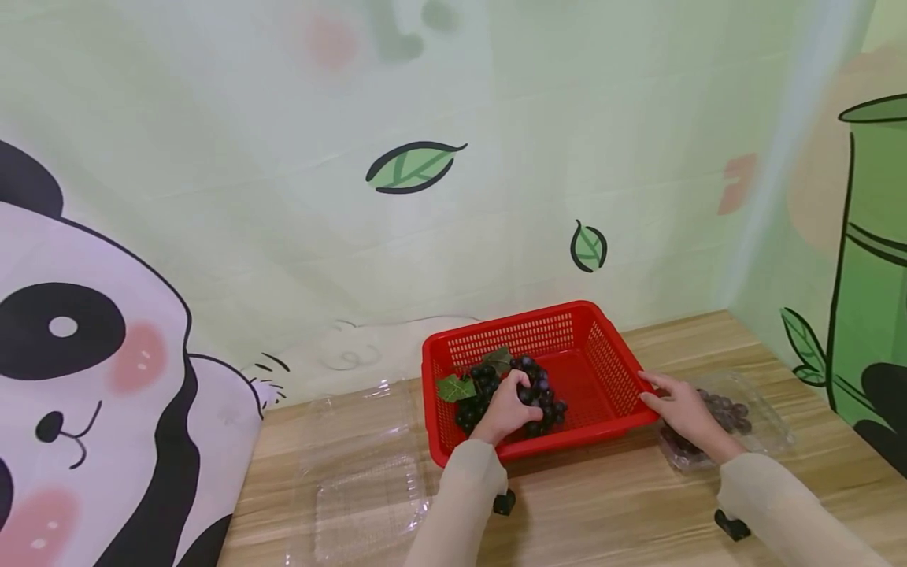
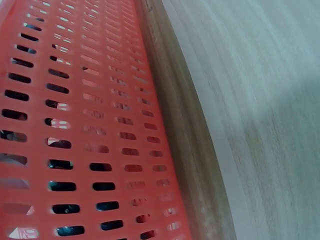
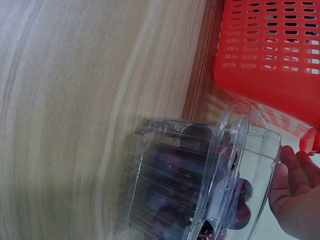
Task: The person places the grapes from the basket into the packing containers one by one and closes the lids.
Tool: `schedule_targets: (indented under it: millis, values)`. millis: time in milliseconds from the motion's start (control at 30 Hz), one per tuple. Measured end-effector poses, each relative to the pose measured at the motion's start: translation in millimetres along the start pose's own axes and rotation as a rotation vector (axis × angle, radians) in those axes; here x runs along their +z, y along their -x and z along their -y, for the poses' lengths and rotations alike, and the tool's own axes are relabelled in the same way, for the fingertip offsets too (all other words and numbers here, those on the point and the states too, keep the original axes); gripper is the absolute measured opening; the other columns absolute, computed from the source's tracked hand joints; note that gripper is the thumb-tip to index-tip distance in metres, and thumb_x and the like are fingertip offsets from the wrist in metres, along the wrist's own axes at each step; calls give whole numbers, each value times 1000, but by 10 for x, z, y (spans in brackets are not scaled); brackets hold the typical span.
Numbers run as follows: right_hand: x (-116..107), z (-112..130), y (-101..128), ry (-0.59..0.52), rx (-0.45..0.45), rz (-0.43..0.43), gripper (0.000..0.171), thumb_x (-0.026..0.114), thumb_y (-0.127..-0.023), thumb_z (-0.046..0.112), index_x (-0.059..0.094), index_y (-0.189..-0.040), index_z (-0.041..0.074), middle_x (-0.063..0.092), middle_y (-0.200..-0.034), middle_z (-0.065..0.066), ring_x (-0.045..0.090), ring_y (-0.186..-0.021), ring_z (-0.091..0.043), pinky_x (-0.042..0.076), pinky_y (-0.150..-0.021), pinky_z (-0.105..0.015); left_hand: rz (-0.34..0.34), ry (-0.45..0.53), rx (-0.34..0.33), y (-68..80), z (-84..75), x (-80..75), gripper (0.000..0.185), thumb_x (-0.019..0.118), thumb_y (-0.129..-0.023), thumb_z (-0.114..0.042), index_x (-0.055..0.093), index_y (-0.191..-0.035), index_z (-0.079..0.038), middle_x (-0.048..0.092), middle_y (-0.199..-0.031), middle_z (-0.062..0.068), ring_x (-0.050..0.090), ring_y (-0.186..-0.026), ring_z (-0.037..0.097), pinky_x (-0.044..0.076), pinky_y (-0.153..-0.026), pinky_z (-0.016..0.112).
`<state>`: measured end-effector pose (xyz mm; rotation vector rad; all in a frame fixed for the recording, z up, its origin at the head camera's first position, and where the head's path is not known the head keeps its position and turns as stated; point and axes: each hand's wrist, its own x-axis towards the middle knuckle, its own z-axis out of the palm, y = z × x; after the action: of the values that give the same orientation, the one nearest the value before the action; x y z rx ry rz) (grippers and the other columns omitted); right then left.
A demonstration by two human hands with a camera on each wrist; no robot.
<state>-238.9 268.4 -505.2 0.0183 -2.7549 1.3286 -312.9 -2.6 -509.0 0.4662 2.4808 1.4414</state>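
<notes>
A clear plastic rectangular container (image 1: pixel 361 472) lies on the pale wood-grain table (image 1: pixel 567 512), at eight o'clock from the red perforated plastic basket (image 1: pixel 577 386). In the basket's nine o'clock half sits a cluster of round, blackish-purple grapes (image 1: pixel 544 386), a lobed green leaf (image 1: pixel 455 387) at its ten o'clock edge. The left hand (image 1: pixel 505 409) reaches over the near rim, fingers curled and grasping the cluster. At three o'clock, the right hand (image 1: pixel 683 411) touches the rim, fingers loosely extended. Beneath it, at four o'clock, a clear plastic clamshell (image 1: pixel 768 425) holds reddish-purple grapes (image 1: pixel 730 411).
</notes>
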Motion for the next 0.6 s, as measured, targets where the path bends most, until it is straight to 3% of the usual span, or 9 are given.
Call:
schedule_targets:
  millis: [267,600]
  values:
    - [7,-5,-3,-2,2,10,48,51,-89,20,40,-129,-5,42,-126,-31,51,-98,-39,49,-64,-28,-14,64,15,1,-83,-42,42,68,-68,-2,35,-91,-13,41,-104,8,41,-84,22,35,-60,27]
    - [7,-7,-4,12,-2,10,48,50,-89,20,40,-129,-5,44,-124,-31,51,-98,-40,49,-65,-28,-55,93,62,25,-222,-144,42,69,-67,-1,38,-93,-13,45,-107,8,45,-92,22,41,-70,28]
